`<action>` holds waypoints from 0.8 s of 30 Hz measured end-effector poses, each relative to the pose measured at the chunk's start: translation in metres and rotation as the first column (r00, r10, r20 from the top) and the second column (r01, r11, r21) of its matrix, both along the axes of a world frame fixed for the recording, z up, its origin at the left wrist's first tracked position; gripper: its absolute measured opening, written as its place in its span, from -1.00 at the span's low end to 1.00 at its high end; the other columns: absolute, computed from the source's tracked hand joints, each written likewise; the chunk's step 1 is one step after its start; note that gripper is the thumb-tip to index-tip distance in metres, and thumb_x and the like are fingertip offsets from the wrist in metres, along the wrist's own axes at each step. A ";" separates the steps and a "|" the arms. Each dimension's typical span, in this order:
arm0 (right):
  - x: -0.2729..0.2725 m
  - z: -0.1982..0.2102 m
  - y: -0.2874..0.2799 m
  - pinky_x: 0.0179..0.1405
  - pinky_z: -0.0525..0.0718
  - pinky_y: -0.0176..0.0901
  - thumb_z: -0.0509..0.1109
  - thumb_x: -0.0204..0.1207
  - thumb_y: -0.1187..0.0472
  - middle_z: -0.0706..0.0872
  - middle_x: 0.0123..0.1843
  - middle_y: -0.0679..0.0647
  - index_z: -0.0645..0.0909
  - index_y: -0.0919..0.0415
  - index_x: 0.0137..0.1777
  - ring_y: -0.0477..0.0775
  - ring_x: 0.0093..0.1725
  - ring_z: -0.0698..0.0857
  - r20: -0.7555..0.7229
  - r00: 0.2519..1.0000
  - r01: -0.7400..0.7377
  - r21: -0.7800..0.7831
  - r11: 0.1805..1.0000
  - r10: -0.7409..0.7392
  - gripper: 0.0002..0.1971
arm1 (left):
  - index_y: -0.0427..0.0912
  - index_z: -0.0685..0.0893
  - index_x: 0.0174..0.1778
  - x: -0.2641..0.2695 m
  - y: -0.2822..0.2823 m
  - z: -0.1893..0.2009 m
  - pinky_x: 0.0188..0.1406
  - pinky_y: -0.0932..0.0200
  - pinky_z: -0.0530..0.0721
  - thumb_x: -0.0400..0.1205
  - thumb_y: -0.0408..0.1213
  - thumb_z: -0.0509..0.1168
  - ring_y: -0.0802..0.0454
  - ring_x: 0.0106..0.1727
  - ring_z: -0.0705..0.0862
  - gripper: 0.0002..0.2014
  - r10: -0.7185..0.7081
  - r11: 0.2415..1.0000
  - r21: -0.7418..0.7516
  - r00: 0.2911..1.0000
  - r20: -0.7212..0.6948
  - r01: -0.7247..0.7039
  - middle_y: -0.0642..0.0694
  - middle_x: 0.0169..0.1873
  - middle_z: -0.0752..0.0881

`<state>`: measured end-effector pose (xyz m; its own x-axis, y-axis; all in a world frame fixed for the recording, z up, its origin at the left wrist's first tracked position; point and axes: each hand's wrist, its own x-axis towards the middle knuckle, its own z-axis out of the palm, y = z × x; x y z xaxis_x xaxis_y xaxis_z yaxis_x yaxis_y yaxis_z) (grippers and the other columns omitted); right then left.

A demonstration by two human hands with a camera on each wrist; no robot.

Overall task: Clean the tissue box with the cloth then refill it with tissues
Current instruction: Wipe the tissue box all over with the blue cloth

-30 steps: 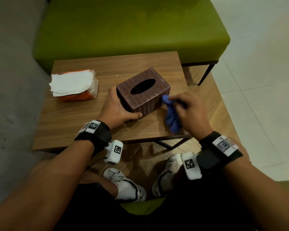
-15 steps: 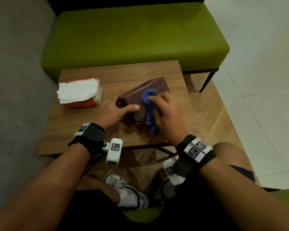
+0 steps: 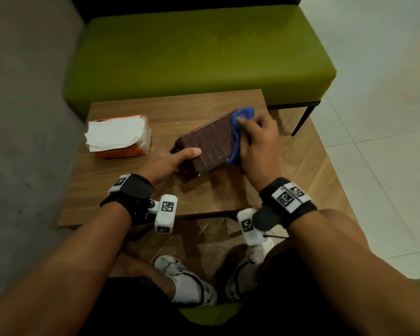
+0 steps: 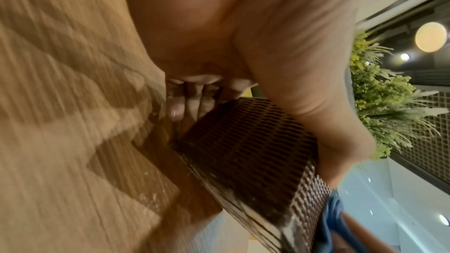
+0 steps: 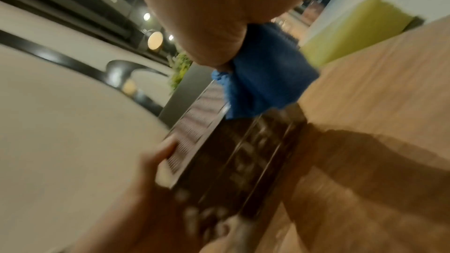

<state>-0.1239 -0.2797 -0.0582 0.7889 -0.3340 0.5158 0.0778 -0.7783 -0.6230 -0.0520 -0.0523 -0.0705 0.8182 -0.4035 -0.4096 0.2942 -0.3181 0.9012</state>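
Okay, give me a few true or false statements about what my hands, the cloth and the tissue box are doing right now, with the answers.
1. The brown woven tissue box is tipped on the wooden table. True.
2. The right hand holds the blue cloth against the box. True.
3. The left hand rests flat on the table. False: it grips the box.
4. The orange pack of white tissues sits inside the box. False: it lies apart on the table.
5. The cloth is red. False: blue.

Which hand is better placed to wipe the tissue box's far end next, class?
The right hand: it already holds the blue cloth against that end, while the left hand grips the brown woven tissue box.
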 end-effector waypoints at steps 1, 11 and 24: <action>-0.003 0.001 0.015 -0.08 0.54 -0.03 0.41 0.66 0.31 0.65 0.00 0.26 0.79 0.31 0.28 0.08 -0.03 0.54 -0.007 0.999 -0.054 -0.035 0.998 0.054 -0.74 | 0.06 0.73 0.50 0.000 -0.002 -0.001 0.37 -0.09 0.79 0.31 0.27 0.62 0.02 0.29 0.86 -0.19 0.006 1.000 -0.001 1.000 -0.010 -0.006 0.03 0.24 0.89; 0.002 0.002 0.004 -0.09 0.60 0.08 0.40 0.66 0.32 0.64 -0.02 0.25 0.80 0.32 0.27 0.02 -0.05 0.53 0.016 1.000 -0.011 0.002 1.000 0.011 -0.74 | 0.06 0.77 0.37 0.002 -0.001 -0.001 0.28 -0.01 0.80 0.39 0.21 0.64 -0.01 0.27 0.87 -0.36 0.014 1.000 0.000 0.999 -0.036 -0.014 0.00 0.22 0.90; 0.002 0.001 -0.040 0.34 0.77 0.05 0.40 0.64 0.37 0.84 0.19 -0.02 0.82 0.19 0.29 -0.04 0.20 0.81 -0.187 0.967 -0.059 0.497 0.866 0.173 -0.71 | 0.05 0.72 0.52 0.006 0.009 0.001 0.45 0.04 0.71 0.66 -0.11 0.55 0.08 0.38 0.81 -0.53 -0.019 0.999 -0.029 1.000 -0.011 0.019 0.07 0.33 0.86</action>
<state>-0.1216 -0.3193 -0.0569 0.9105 -0.3947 0.1237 -0.0332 -0.3678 -0.9293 -0.0456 -0.0432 -0.0692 0.8058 -0.4307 -0.4064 0.2984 -0.2974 0.9069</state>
